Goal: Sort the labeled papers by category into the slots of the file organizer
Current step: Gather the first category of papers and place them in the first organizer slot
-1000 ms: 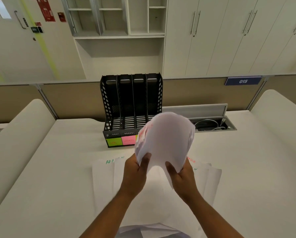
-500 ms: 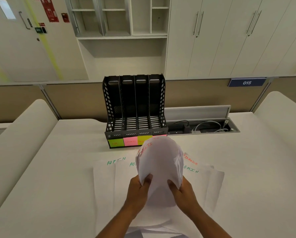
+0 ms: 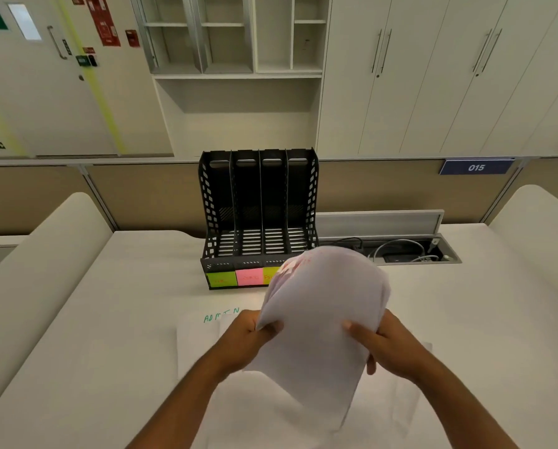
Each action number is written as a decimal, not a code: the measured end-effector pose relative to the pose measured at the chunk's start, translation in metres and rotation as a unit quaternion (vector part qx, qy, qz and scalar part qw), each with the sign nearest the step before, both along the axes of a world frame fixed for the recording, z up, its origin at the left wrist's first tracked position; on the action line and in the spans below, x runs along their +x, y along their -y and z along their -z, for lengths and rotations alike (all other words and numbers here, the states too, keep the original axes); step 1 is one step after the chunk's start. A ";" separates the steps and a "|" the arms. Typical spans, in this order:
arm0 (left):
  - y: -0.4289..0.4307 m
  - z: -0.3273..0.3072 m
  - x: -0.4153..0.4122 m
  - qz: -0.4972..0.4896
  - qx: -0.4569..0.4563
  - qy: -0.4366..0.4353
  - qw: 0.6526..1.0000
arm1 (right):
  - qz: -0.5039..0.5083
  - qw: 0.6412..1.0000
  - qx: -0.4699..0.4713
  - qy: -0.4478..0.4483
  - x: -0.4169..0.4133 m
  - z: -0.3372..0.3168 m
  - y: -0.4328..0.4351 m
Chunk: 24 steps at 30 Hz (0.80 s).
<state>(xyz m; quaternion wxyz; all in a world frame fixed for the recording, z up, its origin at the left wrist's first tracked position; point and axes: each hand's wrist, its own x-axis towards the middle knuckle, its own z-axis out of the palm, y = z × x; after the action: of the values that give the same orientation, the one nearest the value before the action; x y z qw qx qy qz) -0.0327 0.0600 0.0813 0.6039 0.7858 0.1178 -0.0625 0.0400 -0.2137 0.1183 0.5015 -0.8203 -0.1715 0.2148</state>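
Observation:
A black file organizer (image 3: 258,202) with several upright slots stands at the back of the desk, all slots showing bare. Green, pink and yellow sticky labels (image 3: 248,277) run along its front base. I hold a curved sheaf of white papers (image 3: 323,306) in front of it, red writing near its top edge. My left hand (image 3: 248,338) grips its left edge and my right hand (image 3: 384,345) grips its right edge. More white sheets (image 3: 200,338) lie flat on the desk under my hands, one marked ADMIN in green.
An open cable tray (image 3: 401,251) with wires is sunk into the desk right of the organizer. Low beige partitions run behind the desk, with a blue 015 sign (image 3: 475,167). Rounded white desk dividers (image 3: 54,241) rise at both sides.
The held sheaf dropped toward the desk, then came up again and shifted right, now hiding the organizer's right-hand labels. My hands have spread further apart on its edges.

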 end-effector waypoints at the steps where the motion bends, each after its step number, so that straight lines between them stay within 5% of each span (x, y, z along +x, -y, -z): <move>1: -0.004 -0.001 0.008 -0.019 0.012 0.014 1.000 | -0.012 1.000 -0.015 0.012 0.003 -0.003 -0.005; 7: -0.015 -0.012 0.056 -0.268 0.242 0.065 0.930 | 0.039 0.999 0.029 0.024 0.024 -0.011 -0.044; 11: -0.013 -0.030 0.069 -0.226 0.323 0.051 0.917 | 0.090 0.993 0.031 0.064 0.044 -0.018 -0.073; 16: -0.014 -0.053 0.091 -0.120 0.094 0.018 0.988 | 0.129 0.981 0.083 0.119 0.066 -0.040 -0.118; 24: -0.045 -0.067 0.154 -0.111 -0.107 0.043 0.987 | 0.117 0.967 0.114 0.197 0.098 -0.055 -0.186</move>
<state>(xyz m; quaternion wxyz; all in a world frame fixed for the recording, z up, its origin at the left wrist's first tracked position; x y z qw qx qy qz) 0.1213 0.1053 0.1487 0.6923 0.7005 0.1714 0.0263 0.1383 -0.0277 0.1734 0.5697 -0.7982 -0.1932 -0.0322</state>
